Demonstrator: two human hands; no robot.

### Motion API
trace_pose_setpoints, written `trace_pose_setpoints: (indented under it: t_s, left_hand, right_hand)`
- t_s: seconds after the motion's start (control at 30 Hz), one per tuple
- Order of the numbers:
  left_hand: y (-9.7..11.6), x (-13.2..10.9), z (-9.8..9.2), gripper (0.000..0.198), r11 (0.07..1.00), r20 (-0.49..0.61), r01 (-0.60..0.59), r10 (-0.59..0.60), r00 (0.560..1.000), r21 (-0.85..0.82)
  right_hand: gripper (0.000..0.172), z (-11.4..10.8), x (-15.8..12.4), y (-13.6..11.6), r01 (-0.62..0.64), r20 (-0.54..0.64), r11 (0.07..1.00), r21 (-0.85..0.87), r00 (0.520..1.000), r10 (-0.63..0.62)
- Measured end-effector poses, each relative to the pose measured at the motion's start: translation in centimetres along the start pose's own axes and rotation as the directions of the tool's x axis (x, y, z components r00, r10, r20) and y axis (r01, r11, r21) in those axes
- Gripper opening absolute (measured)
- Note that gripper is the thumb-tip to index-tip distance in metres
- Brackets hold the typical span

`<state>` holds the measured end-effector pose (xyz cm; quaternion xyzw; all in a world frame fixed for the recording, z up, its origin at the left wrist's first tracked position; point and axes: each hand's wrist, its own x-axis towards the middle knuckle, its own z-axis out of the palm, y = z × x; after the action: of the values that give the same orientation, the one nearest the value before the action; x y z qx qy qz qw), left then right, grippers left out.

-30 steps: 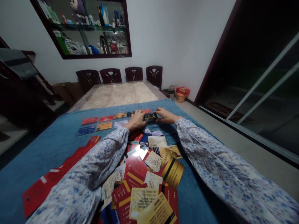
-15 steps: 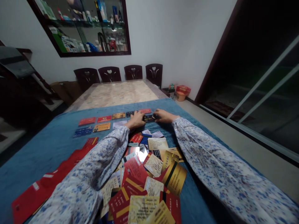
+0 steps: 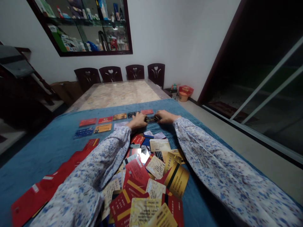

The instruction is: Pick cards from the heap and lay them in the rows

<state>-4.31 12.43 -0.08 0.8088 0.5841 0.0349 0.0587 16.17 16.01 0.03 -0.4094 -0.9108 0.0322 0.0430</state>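
Left hand [image 3: 139, 120] and right hand [image 3: 165, 116], fingers half curled, touch opposite ends of the black card [image 3: 151, 119], which lies just beyond the card pile [image 3: 136, 171]; whether either grips it cannot be told.

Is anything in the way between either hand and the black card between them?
Nothing visible: the left hand is at one end of the black card, the right hand at the other. The loose pile of cards lies nearer the wearer, and a red card lies just beyond.
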Motion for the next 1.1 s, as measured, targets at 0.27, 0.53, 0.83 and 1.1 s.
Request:
trace_pose_setpoints:
  t_s: [0.27, 0.53, 0.83, 1.1]
  left_hand:
    - [0.1, 0.1, 0.0, 0.040, 1.000, 0.017, -0.021, 0.021, 1.000, 0.018]
    - [0.0, 0.4, -0.2, 0.047, 0.997, 0.081, -0.003, -0.003, 0.997, 0.075]
    - [-0.3, -0.4, 0.1, 0.045, 0.990, -0.017, -0.086, 0.088, 0.996, 0.111]
    - [1.0, -2.9, -1.2, 0.034, 0.979, -0.062, -0.178, 0.184, 0.981, 0.101]
  right_hand:
    - [0.034, -0.4, -0.1, -0.4, -0.001, 0.043, 1.000, -0.002, 0.999, 0.001]
    - [0.042, -1.1, 0.2, -0.9, -0.054, 0.133, 0.999, -0.005, 0.990, 0.054]
    - [0.043, -0.7, -0.2, -0.5, -0.062, 0.054, 0.998, -0.031, 0.996, 0.064]
    - [0.039, -0.9, -2.3, 0.0, -0.004, -0.040, 1.000, -0.016, 0.999, 0.003]
